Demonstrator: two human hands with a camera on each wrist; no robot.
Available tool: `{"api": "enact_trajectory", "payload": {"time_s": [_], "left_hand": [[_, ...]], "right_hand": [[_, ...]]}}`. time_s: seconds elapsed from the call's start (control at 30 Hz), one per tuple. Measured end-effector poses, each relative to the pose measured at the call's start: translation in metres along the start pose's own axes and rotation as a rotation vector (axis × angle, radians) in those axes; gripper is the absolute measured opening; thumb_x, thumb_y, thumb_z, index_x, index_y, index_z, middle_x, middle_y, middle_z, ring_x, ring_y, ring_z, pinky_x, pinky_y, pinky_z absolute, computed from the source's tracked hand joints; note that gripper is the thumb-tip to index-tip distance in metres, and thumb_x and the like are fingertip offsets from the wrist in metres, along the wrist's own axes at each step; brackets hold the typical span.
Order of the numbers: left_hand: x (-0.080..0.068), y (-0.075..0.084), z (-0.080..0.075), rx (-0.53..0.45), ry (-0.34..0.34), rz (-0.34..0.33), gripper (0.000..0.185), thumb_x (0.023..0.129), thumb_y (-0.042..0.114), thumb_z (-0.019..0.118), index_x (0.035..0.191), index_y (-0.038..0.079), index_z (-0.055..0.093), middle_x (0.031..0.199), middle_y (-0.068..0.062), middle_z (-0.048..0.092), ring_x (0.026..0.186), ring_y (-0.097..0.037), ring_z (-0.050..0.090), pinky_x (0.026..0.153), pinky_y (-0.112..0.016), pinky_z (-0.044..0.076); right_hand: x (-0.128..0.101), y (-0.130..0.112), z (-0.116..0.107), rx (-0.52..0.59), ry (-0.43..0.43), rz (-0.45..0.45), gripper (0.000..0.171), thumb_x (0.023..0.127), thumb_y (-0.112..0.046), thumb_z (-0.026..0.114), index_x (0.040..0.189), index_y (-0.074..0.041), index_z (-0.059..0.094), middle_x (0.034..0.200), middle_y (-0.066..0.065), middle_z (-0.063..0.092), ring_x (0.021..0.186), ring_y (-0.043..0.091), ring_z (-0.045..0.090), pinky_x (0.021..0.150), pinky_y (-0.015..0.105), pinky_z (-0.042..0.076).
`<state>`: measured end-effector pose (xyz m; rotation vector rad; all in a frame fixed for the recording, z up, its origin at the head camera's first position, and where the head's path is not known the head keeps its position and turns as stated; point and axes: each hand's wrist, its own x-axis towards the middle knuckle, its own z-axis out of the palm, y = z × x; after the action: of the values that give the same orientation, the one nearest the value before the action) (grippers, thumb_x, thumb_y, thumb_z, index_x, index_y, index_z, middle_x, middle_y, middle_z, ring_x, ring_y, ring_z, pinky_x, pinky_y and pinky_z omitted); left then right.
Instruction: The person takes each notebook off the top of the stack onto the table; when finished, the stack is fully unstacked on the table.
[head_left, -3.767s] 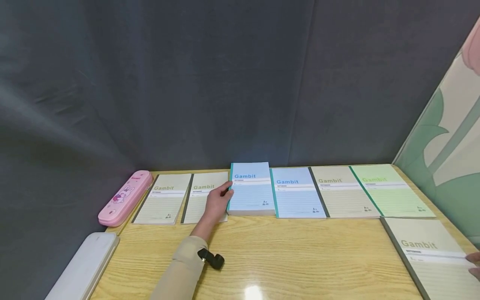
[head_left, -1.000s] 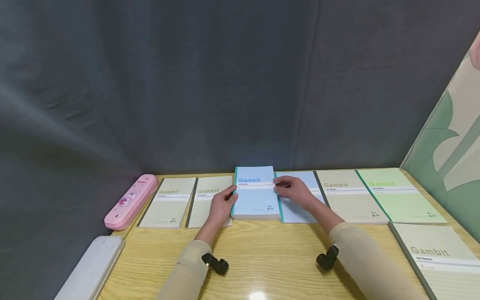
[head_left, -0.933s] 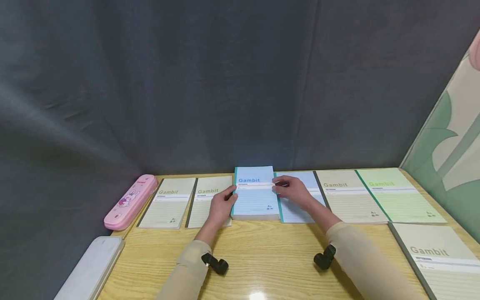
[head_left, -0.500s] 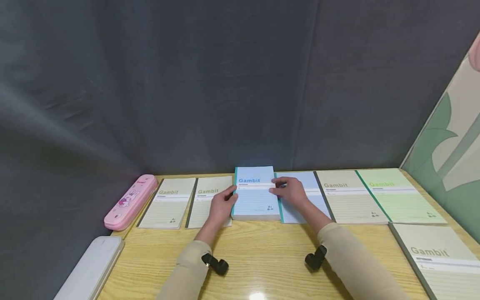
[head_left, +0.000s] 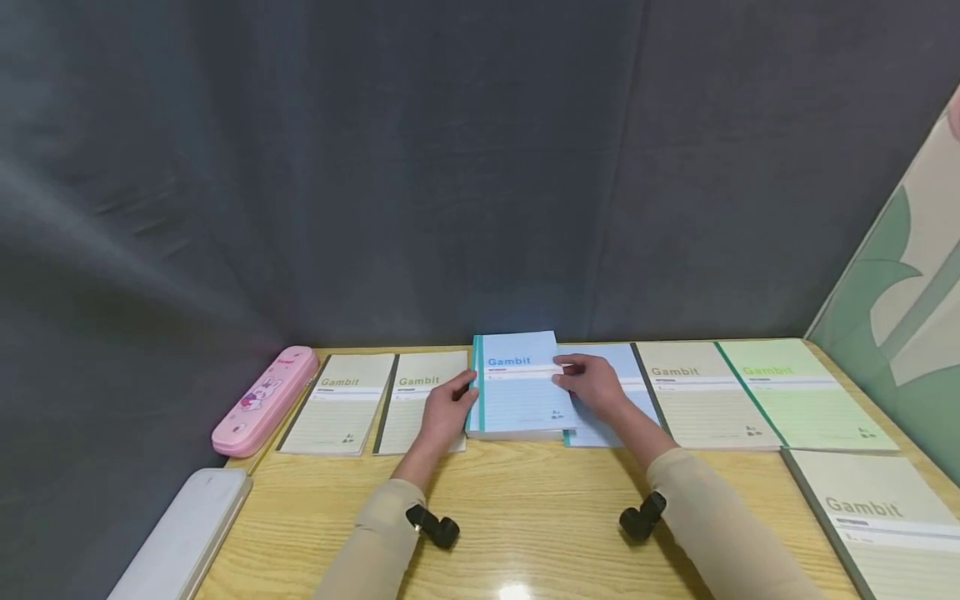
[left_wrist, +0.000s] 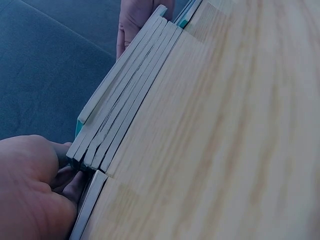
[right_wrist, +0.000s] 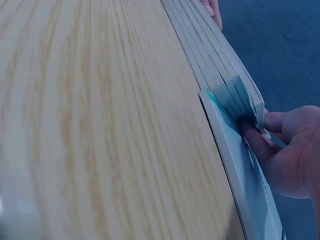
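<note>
Near the back of the table lies a stack of blue Gambit notebooks (left_wrist: pixel 127 92) with teal spines. Its top notebook (head_left: pixel 519 408) is shifted right, so a strip of the one below shows. My left hand (head_left: pixel 444 410) holds the stack at its spine side, fingertips against the left edge. My right hand (head_left: pixel 594 385) pinches the top notebook at its right edge; in the right wrist view, pages fan near the fingers (right_wrist: pixel 260 145). Under the right hand lies another blue notebook (head_left: pixel 619 358), flat and partly hidden.
Two cream notebooks (head_left: pixel 336 408) (head_left: pixel 408 408) lie left of the stack. To the right are a beige notebook (head_left: pixel 708 408), a green one (head_left: pixel 806 408) and a nearer cream one (head_left: pixel 877 500). A pink pencil case (head_left: pixel 266 400) and white case (head_left: pixel 180 533) line the left edge.
My right hand has come from the far right to the stack's right edge. In the last half second the top blue notebook has shifted right under its pinch. My left hand stays at the spine.
</note>
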<state>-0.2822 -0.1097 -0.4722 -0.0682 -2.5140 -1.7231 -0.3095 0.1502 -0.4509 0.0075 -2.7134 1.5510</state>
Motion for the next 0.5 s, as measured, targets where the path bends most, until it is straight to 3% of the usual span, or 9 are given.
{"api": "enact_trajectory", "payload": {"time_s": [0.5], "left_hand": [[-0.0008, 0.0031, -0.0024, 0.023, -0.039, -0.003, 0.038, 0.103, 0.015, 0.061, 0.14, 0.008, 0.06, 0.147, -0.009, 0.055, 0.139, -0.028, 0.046, 0.114, -0.041, 0.04]], "right_hand": [[-0.0036, 0.0069, -0.0107, 0.244, -0.06, 0.14, 0.039, 0.099, -0.011, 0.066, 0.138, -0.005, 0.063, 0.134, 0.019, 0.059, 0.083, 0.013, 0.06, 0.057, 0.023, 0.052]]}}
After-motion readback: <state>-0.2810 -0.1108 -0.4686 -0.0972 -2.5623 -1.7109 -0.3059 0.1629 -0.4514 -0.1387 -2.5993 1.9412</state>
